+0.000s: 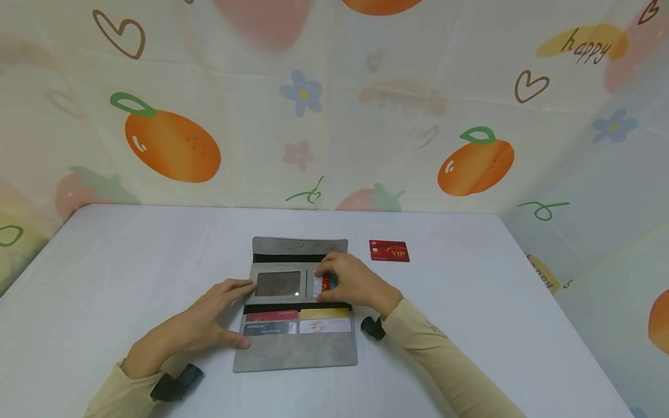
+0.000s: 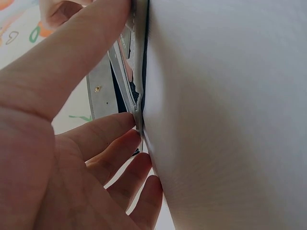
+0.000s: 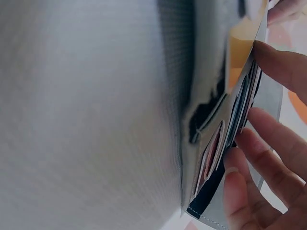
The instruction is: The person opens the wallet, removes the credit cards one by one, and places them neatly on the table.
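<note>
A grey wallet [image 1: 295,353] lies unfolded, with a dark see-through window [image 1: 279,284] in its middle panel. Along its left edge rests my left hand [image 1: 201,319], fingers extended, thumb on the lower panel's edge. In the left wrist view the left hand's fingertips [image 2: 152,184] touch the wallet's side. My right hand [image 1: 358,281] reaches over the middle panel's right part, thumb and bent fingers at opposite edges of a white-and-red card [image 1: 325,284], partly hidden by the hand. Several cards, including a gold one [image 1: 324,313] and a crimson one [image 1: 272,316], sit in the lower pockets.
A red VIP card [image 1: 389,251] lies on the white table [image 1: 444,249], right of the wallet's top flap. Dark wrist cameras [image 1: 176,383] sit at both sleeves. Behind the table hangs a fruit-patterned cloth [image 1: 251,139].
</note>
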A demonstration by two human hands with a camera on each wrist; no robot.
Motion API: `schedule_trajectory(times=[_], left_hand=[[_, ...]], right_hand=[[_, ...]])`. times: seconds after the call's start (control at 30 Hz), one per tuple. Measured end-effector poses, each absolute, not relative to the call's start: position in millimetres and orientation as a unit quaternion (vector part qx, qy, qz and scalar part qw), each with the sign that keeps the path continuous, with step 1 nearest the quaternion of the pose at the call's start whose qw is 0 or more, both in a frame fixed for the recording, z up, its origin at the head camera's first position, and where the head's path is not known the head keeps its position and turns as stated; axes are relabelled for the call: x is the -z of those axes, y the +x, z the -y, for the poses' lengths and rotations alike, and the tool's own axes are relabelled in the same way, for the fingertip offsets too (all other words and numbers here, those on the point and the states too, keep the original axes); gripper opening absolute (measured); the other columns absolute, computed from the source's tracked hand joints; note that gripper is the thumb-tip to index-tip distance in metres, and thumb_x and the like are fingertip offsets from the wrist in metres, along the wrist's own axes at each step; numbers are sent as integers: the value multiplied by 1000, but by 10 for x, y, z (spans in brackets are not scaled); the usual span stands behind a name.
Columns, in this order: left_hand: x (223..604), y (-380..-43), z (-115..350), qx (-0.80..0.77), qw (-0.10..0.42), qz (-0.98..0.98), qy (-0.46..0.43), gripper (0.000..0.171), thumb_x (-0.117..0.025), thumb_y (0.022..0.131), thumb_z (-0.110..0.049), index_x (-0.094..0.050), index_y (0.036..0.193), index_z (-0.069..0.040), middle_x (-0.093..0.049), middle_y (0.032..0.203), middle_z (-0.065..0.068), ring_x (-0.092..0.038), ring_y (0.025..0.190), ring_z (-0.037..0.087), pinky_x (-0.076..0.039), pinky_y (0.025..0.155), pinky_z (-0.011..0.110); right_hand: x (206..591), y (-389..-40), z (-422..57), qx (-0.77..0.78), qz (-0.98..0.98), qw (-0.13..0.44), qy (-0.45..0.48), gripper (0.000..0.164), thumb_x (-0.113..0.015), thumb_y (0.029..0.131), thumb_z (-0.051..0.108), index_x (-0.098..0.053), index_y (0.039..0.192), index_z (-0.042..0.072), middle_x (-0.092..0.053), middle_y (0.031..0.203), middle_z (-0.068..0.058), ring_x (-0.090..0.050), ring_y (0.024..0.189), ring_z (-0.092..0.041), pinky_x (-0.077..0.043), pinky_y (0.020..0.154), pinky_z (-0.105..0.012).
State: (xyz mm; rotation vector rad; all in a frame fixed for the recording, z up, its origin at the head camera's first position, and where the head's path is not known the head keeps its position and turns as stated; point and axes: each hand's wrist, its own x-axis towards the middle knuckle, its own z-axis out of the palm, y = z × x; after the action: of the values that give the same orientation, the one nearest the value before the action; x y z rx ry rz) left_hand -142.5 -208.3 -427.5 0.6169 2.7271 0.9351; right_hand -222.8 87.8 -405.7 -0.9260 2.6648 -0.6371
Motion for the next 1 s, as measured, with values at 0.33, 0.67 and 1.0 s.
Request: schedule_trajectory(times=[0.33,0.67,1.0], left_hand=[[4288,-1420,2097,-315,89,-921,212,102,-89,66,-45,-45,145,2,-42,148,22,-37,136,47,-34,105,70],[4286,-1419,2086,-316,99,-920,209,102,-89,66,-44,-44,145,1,-42,148,22,-36,136,47,-34,105,70],[4281,-1426,2082,-316,102,-920,208,102,-89,66,-45,-44,146,1,-41,149,22,-35,137,47,-34,106,70]], right_hand=[[4065,-2226,-850,220,-916,126,-312,39,-82,81,26,-73,115,9,-64,124,-6,-57,112,-22,-49,103,-40],[4074,-2230,-857,217,-917,118,-314,36,-83,79,28,-76,111,12,-65,122,-3,-57,113,-22,-48,104,-40],[4096,-2280,-929,219,-914,117,-320,35,-83,78,28,-77,109,13,-66,121,-2,-58,107,-19,-52,95,-36]])
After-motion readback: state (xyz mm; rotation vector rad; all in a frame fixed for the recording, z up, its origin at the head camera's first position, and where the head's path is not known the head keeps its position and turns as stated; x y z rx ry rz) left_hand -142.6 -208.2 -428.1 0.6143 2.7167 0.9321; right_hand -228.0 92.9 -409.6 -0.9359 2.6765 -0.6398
